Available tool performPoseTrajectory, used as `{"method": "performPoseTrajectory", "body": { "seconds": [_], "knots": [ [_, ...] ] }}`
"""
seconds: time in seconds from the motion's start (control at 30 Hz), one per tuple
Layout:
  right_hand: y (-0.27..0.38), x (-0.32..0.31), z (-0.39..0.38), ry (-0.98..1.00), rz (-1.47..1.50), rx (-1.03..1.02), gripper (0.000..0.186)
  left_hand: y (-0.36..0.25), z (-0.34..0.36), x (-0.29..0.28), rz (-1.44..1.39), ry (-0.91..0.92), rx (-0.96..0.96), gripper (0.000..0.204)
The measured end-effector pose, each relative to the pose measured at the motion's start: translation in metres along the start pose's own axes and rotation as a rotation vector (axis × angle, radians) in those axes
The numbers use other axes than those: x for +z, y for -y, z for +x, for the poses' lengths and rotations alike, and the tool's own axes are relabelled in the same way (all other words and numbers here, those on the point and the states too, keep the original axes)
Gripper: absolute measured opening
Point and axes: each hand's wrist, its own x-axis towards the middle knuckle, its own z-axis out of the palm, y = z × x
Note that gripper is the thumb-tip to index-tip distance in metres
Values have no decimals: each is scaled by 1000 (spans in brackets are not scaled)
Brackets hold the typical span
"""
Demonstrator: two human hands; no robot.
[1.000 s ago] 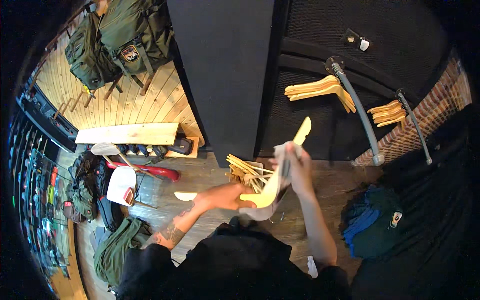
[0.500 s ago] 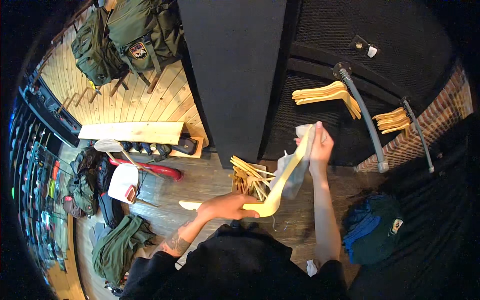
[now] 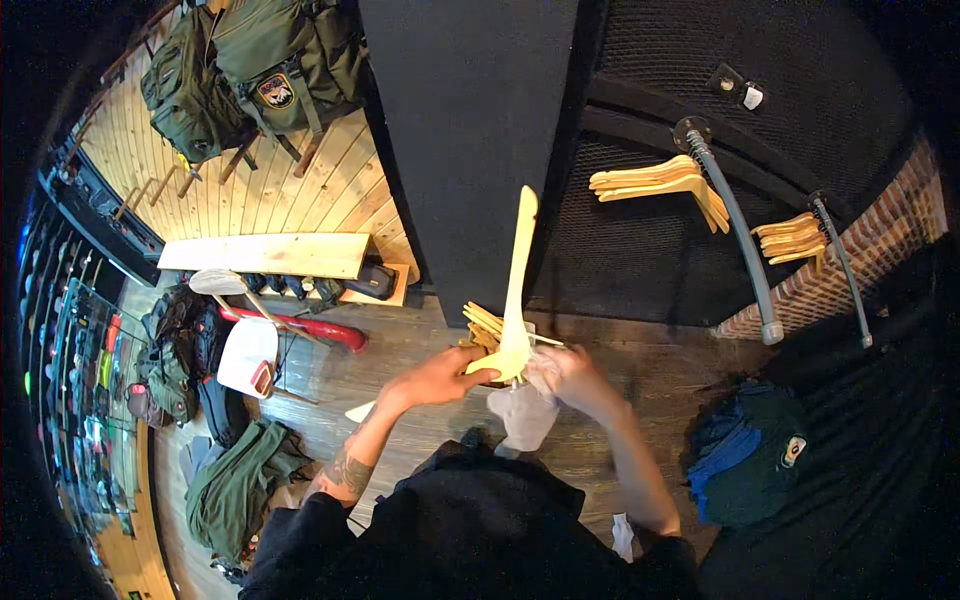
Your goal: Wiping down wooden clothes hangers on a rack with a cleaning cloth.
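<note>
A pale wooden clothes hanger (image 3: 519,270) stands turned in front of me, one arm pointing up and away. My left hand (image 3: 435,378) is closed around its lower arm, whose tip shows again below my wrist. At the hanger's middle my right hand (image 3: 572,380), slightly blurred, pinches a light grey cloth (image 3: 525,415) that hangs down below it. The hanger's hook is mostly hidden by the cloth and fingers. Just beyond my hands, partly covered, is a heap of wooden hangers (image 3: 484,322).
Wooden hangers (image 3: 655,180) hang from a grey rail (image 3: 735,235) at the right, with more on a second rail (image 3: 842,270). A black pillar (image 3: 460,150) rises ahead. Folded dark clothes (image 3: 745,460) lie right; a green garment (image 3: 240,485) and a white stool (image 3: 247,362) are left.
My right hand has come down and left from the hanger's raised end to its middle, bringing the cloth along. The hanger has tipped more upright; my left hand has shifted slightly left and up.
</note>
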Motion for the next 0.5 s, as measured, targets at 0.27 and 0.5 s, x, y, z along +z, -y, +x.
{"method": "performPoseTrajectory", "body": {
  "seconds": [0.27, 0.5],
  "knots": [
    [30, -99, 33, -814, -327, 82, 36, 18, 5, 32, 10, -77, 92, 49],
    [67, -54, 21, -499, 358, -463, 28, 19, 12, 42, 6, -48, -2, 49]
  ]
}}
